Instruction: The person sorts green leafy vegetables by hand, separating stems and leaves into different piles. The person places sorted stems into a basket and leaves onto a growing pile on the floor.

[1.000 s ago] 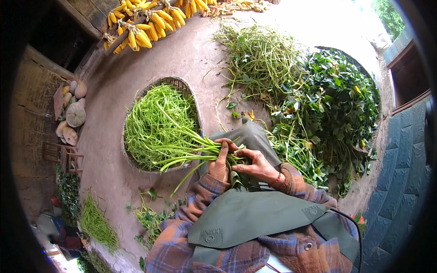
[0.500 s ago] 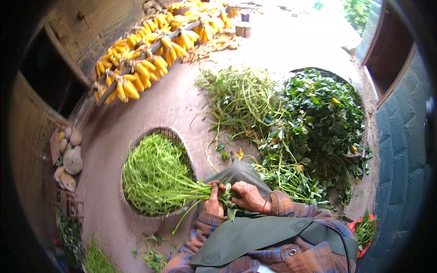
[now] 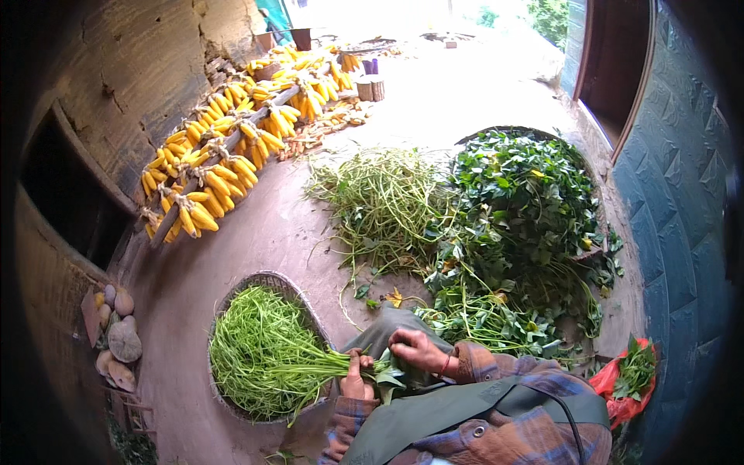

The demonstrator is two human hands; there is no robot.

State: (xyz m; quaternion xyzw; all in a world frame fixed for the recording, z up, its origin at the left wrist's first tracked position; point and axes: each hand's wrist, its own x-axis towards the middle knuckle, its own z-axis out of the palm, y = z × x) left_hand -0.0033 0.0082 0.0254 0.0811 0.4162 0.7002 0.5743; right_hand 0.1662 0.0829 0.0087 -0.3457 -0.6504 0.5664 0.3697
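A bunch of thin green stems (image 3: 310, 368) reaches from my lap out over a round woven basket (image 3: 267, 280) heaped with the same stems. My left hand (image 3: 356, 380) is closed around the bunch near its base. My right hand (image 3: 415, 349) grips the leafy end of the same bunch just to the right, over my grey-green trouser knee (image 3: 380, 329). Both forearms wear plaid sleeves.
A pile of leafy green vines (image 3: 527, 201) lies ahead right, with stripped tangled stems (image 3: 384, 201) beside it. Bundles of yellow corn cobs (image 3: 232, 147) hang along the left wall. Stones (image 3: 120, 341) sit at far left; a red bag with greens (image 3: 628, 376) at right.
The view has tilted upward, showing more of the corn and the yard. Both hands stay on the bunch and have shifted slightly lower in the picture.
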